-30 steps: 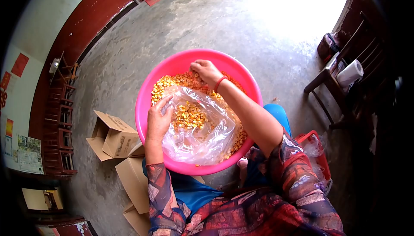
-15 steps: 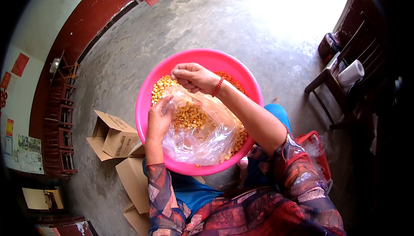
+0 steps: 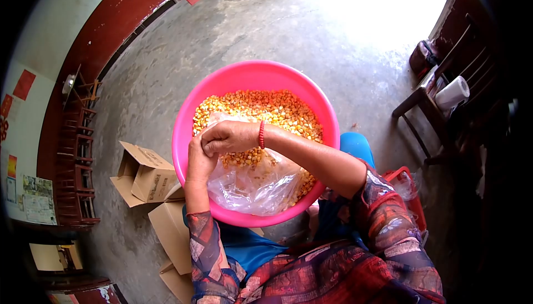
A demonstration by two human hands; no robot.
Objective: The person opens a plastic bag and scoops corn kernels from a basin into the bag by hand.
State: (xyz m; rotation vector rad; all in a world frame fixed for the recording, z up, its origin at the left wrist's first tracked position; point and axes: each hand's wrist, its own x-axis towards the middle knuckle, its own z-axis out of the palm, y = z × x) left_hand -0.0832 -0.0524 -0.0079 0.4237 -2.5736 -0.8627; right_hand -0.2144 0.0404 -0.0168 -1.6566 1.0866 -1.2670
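Note:
A pink basin (image 3: 254, 71) holds loose yellow-orange corn kernels (image 3: 288, 109). On top of them lies a clear plastic bag (image 3: 258, 190) with some kernels in it. At the bag's left edge, my left hand (image 3: 200, 159) is closed, gripping the plastic, with its fingertips partly hidden. My right hand (image 3: 230, 137), a red beaded bracelet (image 3: 261, 135) at its wrist, is curled up and touches the left hand's fingers. What lies inside the right fingers is hidden.
Open cardboard boxes (image 3: 158, 184) sit on the floor to the left. A red basket (image 3: 413, 198) with plastic in it stands at my right. Farther right, a wooden chair (image 3: 416, 104) bears a white roll (image 3: 452, 93). Stacked chairs (image 3: 78, 165) line the left wall.
My right hand has come down and toward me from the basin's far side to meet the left hand. The left fingers have drawn together. More of the far kernels show.

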